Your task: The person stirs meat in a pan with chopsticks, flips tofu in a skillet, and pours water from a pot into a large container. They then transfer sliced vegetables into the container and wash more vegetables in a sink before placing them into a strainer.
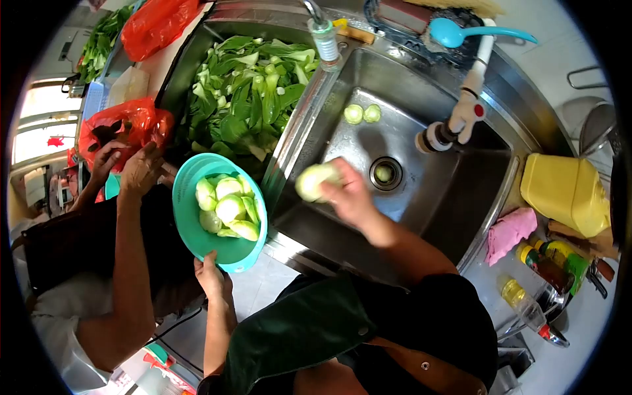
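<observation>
My left hand (212, 276) grips the near rim of a teal plastic basket (235, 259), tilted beside the sink. Inside it lie several pale green vegetable pieces (230, 208). Above the near left part of the empty-bottomed steel sink (421, 217), my right hand (349, 195) is closed on a pale green vegetable piece (317, 182), slightly blurred. Two cut pieces (353, 114) rest on the sink floor near the far wall, and another green piece (383, 172) sits in the drain. Leafy greens (253, 99) fill the left basin.
At the left, a co-worker's two hands (139, 172) are at a red plastic bag (125, 125). A faucet (324, 39) stands over the divider. To the right are a pipe fitting (461, 122), a yellow jug (565, 191), a pink cloth (510, 232) and bottles (520, 299).
</observation>
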A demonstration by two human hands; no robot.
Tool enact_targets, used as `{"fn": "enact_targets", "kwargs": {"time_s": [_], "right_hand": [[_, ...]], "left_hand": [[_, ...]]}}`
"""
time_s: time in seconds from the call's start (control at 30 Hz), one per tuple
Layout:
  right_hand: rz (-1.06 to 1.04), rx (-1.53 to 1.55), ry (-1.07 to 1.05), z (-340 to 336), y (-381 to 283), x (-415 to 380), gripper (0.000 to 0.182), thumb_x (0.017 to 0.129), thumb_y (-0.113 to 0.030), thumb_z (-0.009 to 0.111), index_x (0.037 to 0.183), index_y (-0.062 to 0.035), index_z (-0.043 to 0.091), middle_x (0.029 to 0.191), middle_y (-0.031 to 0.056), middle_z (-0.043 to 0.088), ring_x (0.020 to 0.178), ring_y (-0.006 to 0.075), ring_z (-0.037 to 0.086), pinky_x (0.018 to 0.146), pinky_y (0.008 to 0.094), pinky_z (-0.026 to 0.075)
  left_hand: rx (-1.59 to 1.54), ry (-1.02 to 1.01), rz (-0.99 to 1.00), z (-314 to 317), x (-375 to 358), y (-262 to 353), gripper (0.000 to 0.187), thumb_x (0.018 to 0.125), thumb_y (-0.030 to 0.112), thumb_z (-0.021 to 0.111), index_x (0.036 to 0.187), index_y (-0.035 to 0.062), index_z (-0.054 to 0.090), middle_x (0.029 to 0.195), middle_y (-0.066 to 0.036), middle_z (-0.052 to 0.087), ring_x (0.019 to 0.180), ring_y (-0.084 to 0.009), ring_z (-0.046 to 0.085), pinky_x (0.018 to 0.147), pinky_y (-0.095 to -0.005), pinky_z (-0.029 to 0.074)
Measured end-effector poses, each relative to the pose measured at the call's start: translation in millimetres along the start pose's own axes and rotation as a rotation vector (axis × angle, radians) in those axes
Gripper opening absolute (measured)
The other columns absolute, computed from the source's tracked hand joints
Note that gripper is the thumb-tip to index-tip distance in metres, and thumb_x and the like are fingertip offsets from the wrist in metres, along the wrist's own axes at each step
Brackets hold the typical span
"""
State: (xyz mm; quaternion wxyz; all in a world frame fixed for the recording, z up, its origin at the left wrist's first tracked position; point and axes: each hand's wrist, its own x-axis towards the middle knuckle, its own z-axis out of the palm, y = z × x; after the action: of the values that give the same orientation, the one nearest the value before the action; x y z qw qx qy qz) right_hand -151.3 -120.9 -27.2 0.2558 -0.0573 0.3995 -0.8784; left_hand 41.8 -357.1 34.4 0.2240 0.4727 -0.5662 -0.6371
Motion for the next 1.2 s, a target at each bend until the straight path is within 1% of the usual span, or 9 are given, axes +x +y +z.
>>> {"fn": "enact_targets", "kwargs": {"time_s": [0.1, 0.17, 0.27, 0.4, 0.57, 0.7, 0.9, 0.97, 1.2], "right_hand": [[-0.047, -0.417, -0.364, 77, -35, -2, 0.039, 0.069, -0.014, 0.069, 0.1, -0.0012, 0.048, 0.091, 0.0071, 0.057, 0.082, 0.0158, 0.056, 0.071, 0.0281, 0.046], [-0.521, -0.692, -0.274, 94, -18, 3, 0.047, 0.064, -0.018, 0.072, 0.102, -0.0009, 0.05, 0.095, 0.014, 0.054, 0.087, 0.024, 0.054, 0.075, 0.0303, 0.044], [-0.656, -0.583, 0.05, 44, 11, 8, 0.032, 0.071, -0.008, 0.064, 0.098, -0.0017, 0.048, 0.095, 0.0115, 0.052, 0.084, 0.0233, 0.052, 0.075, 0.0306, 0.042], [-0.114, -1.093, 0.595, -148, 111, -2, 0.039, 0.07, -0.007, 0.06, 0.103, 0.0031, 0.043, 0.099, 0.0164, 0.05, 0.091, 0.0277, 0.049, 0.083, 0.0328, 0.038], [0.813, -1.539, 0.234, -250, 133, -22, 0.052, 0.073, -0.035, 0.058, 0.104, 0.0047, 0.05, 0.103, 0.0222, 0.053, 0.097, 0.0322, 0.051, 0.086, 0.0377, 0.038], [0.907, -1.608, 0.111, -225, 117, -21, 0.046, 0.075, -0.038, 0.054, 0.099, 0.0006, 0.055, 0.099, 0.0183, 0.055, 0.093, 0.0305, 0.053, 0.082, 0.0382, 0.04], [0.434, -1.623, 0.554, -259, 152, -45, 0.02, 0.074, -0.025, 0.053, 0.085, -0.0092, 0.06, 0.083, 0.013, 0.059, 0.078, 0.0314, 0.056, 0.069, 0.0404, 0.044], [0.07, -1.648, 0.477, -236, 121, -47, 0.017, 0.077, -0.018, 0.048, 0.083, -0.0082, 0.06, 0.084, 0.0128, 0.058, 0.077, 0.0315, 0.055, 0.067, 0.0378, 0.045], [-0.369, -1.548, 0.186, -158, 19, -28, 0.011, 0.073, -0.002, 0.051, 0.08, -0.0043, 0.059, 0.087, 0.0099, 0.056, 0.078, 0.0276, 0.054, 0.067, 0.0322, 0.044]], "left_hand": [[-0.016, -0.022, 0.038, 13, -11, 7, 0.017, 0.074, -0.002, 0.048, 0.091, -0.0004, 0.051, 0.086, -0.008, 0.056, 0.073, -0.0156, 0.055, 0.068, -0.0255, 0.045], [-0.009, 0.014, -0.057, 10, -17, 8, 0.017, 0.075, -0.001, 0.048, 0.092, -0.0002, 0.05, 0.086, -0.007, 0.056, 0.074, -0.0158, 0.054, 0.069, -0.026, 0.045], [0.07, 0.018, -0.051, 3, -23, -6, 0.014, 0.075, -0.001, 0.048, 0.089, 0.0002, 0.052, 0.083, -0.007, 0.056, 0.072, -0.0147, 0.054, 0.067, -0.0255, 0.045], [0.082, 0.01, -0.066, 4, -25, -9, 0.013, 0.074, -0.001, 0.048, 0.086, 0.0004, 0.053, 0.081, -0.006, 0.057, 0.07, -0.0139, 0.054, 0.067, -0.0246, 0.044], [0.07, -0.067, -0.054, 6, -20, -8, 0.014, 0.073, -0.002, 0.048, 0.085, 0.0007, 0.054, 0.082, -0.006, 0.058, 0.07, -0.0126, 0.054, 0.068, -0.0244, 0.044], [0.087, -0.139, -0.012, 6, -18, -11, 0.017, 0.075, -0.001, 0.048, 0.091, -0.0003, 0.053, 0.085, -0.008, 0.058, 0.072, -0.0148, 0.055, 0.07, -0.0266, 0.045], [0.039, -0.129, -0.032, 17, -17, -17, 0.017, 0.075, -0.001, 0.049, 0.091, -0.0007, 0.054, 0.086, -0.008, 0.058, 0.073, -0.0146, 0.055, 0.069, -0.0253, 0.044], [0.049, -0.137, -0.026, 18, -16, -13, 0.016, 0.075, -0.002, 0.049, 0.091, -0.0008, 0.053, 0.086, -0.007, 0.058, 0.072, -0.0143, 0.055, 0.069, -0.0251, 0.044], [0.011, -0.158, -0.057, 20, -15, -10, 0.013, 0.075, -0.002, 0.049, 0.085, -0.0005, 0.055, 0.083, -0.006, 0.059, 0.071, -0.0115, 0.055, 0.07, -0.0233, 0.043]]}}
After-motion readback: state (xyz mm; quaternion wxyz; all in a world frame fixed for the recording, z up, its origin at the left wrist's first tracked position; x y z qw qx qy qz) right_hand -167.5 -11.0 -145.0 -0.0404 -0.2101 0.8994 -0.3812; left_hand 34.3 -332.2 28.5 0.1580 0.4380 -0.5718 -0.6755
